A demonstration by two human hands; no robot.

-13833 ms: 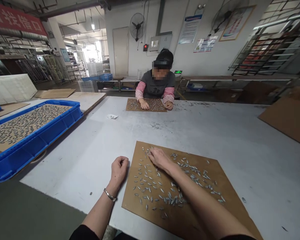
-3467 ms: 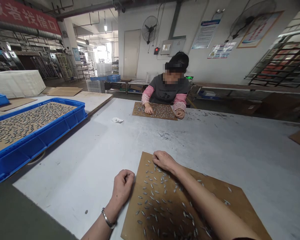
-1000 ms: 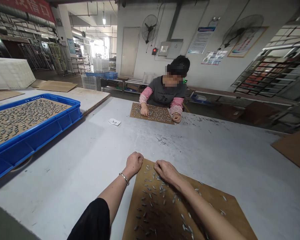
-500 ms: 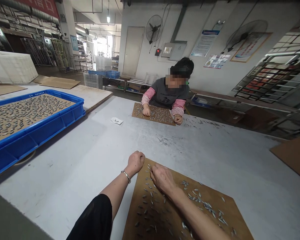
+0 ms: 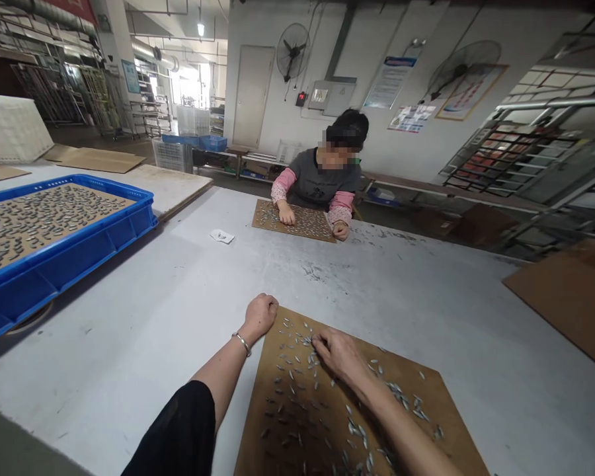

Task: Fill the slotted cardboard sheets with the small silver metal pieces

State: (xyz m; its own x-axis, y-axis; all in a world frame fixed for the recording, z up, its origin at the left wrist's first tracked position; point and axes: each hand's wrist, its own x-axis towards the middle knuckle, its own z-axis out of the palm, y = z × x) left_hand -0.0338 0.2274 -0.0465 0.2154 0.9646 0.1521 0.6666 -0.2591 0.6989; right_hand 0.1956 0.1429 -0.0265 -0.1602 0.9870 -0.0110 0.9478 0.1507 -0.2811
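Observation:
My left hand [image 5: 261,315] is closed at the far left corner of a brown cardboard sheet [image 5: 272,423], its curled fingers on that corner. Over the sheet, my right hand [image 5: 338,352] is bent with thumb and fingers drawn together, fingertips down among small silvery leaf-shaped pieces [image 5: 311,360]. Whatever is between those fingertips is too small to make out. On the left part of the sheet, pieces lie spaced apart; a looser heap [image 5: 399,395] lies to the right of my right forearm.
Across the white table [image 5: 203,284] a person [image 5: 322,172] bends over another sheet [image 5: 302,221] of pieces. A blue tray [image 5: 104,241] with a filled sheet stands at left. A small white paper [image 5: 222,236] lies beyond my left hand, and cardboard [image 5: 570,297] at right.
My right hand has moved slightly right and nearer to me on the sheet, uncovering several pieces near the far corner. My left hand stays at the corner. The view has shifted a little.

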